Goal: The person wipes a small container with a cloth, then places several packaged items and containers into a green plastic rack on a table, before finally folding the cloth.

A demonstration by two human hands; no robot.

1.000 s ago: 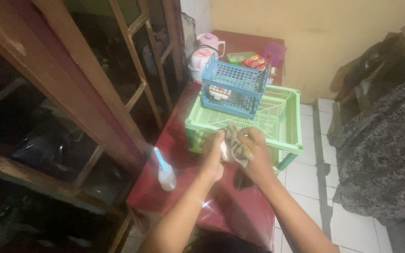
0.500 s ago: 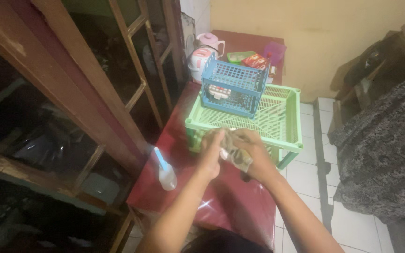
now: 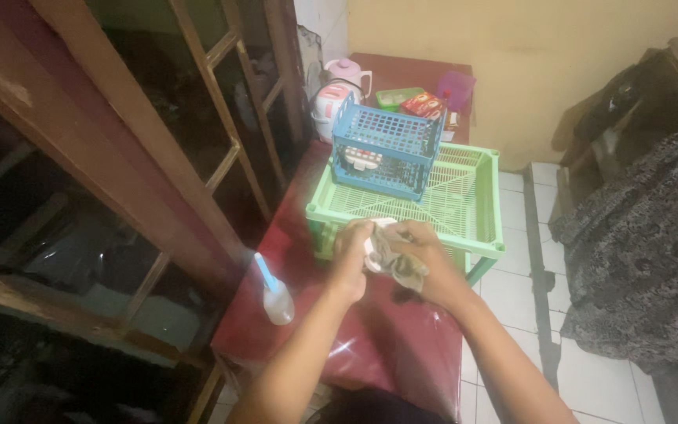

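Both my hands hold a crumpled grey-white cloth point(image 3: 388, 255) over the dark red table point(image 3: 386, 345). My left hand point(image 3: 350, 255) grips its left side and my right hand point(image 3: 425, 263) bunches its right side. They are just in front of the near rim of a light green plastic rack point(image 3: 476, 206). A blue plastic basket point(image 3: 386, 148) with small items inside stands on the rack's far left part.
A clear spray bottle with a blue nozzle point(image 3: 274, 289) stands on the table at my left. A wooden glass-door cabinet point(image 3: 142, 157) runs along the left. At the table's far end are a small pink-white appliance point(image 3: 335, 94), a green box and red packet. White floor tiles point(image 3: 511, 306) and a dark patterned fabric point(image 3: 645, 235) lie right.
My hands have kept working the cloth together, bunching it smaller and drawing slightly toward me. The view has shifted a little to the right and down.
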